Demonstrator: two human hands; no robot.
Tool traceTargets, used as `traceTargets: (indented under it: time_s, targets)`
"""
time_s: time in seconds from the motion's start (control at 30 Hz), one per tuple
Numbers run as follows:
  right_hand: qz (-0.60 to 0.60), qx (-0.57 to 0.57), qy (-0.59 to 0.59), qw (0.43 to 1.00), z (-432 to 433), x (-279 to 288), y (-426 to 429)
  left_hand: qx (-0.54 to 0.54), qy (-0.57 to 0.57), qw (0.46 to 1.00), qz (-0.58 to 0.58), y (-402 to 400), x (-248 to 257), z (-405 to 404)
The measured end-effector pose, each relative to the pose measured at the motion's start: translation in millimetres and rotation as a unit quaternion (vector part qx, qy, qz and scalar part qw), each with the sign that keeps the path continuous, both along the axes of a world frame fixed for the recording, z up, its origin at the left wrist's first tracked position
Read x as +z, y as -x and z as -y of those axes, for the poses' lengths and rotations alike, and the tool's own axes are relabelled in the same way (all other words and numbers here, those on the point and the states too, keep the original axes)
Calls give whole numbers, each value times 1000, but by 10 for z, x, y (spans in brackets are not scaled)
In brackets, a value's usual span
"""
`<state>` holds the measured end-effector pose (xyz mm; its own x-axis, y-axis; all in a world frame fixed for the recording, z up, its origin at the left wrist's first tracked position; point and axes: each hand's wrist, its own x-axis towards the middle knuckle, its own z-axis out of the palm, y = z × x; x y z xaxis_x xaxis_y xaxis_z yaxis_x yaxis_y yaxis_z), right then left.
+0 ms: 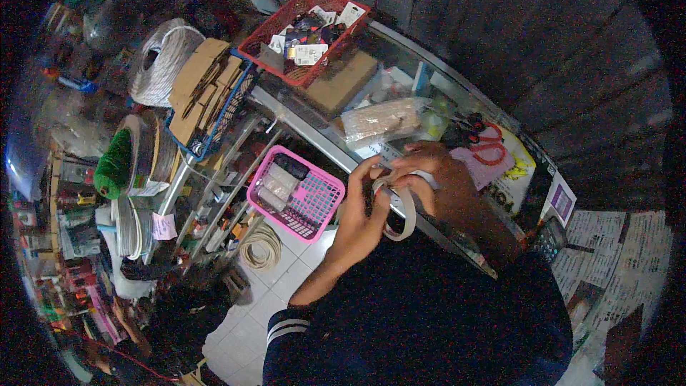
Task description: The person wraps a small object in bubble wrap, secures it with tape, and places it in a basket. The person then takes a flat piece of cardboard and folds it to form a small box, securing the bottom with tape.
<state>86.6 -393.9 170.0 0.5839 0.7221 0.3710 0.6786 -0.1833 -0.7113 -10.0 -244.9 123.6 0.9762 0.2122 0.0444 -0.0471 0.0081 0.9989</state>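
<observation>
Over the edge of a glass display counter [327, 153], both hands meet at a pale flat band [408, 214] that curls down in a loop, perhaps tape or strap. My left hand [364, 206] pinches its upper end between thumb and fingers. My right hand [426, 171] grips the same end from the other side, its fingers bent close to the left fingertips. What lies between the fingertips is partly hidden. Just beyond the hands, a clear plastic package [383, 120] rests on the glass. Red-handled scissors [489, 145] lie right of the right hand, on pink paper [471, 163].
A red basket [252, 56] of carded goods stands on the counter's far part. A pink basket [340, 198] with small packets is left of my left hand. Further left are a blue crate [244, 59] of cardboard, rope spools [166, 61] and a person in dark clothes [187, 311].
</observation>
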Motion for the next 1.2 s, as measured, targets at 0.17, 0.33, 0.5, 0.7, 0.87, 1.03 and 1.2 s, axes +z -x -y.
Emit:
traceTargets:
  time_s: [0.17,0.33,0.5,0.7,0.87,1.03,1.2]
  targets:
    - [-173,33,146,974,-26,12,-16,-19,-157,987,40,227,-228,128]
    - [-86,90,89,988,204,-449,38,-25,-102,994,10,258,-446,245]
    - [-174,45,120,976,247,-657,165,-87,-149,984,-53,344,-592,195]
    - [-186,58,97,976,301,-621,187,-90,-82,990,-66,379,-636,212]
    - [-173,18,95,980,313,-320,160,-74,-22,996,-48,338,-545,244]
    - [-157,77,161,971,354,-153,85,-62,-27,996,-58,339,-428,215]
    - [-202,106,251,941,356,109,88,-72,-47,995,-58,317,-329,207]
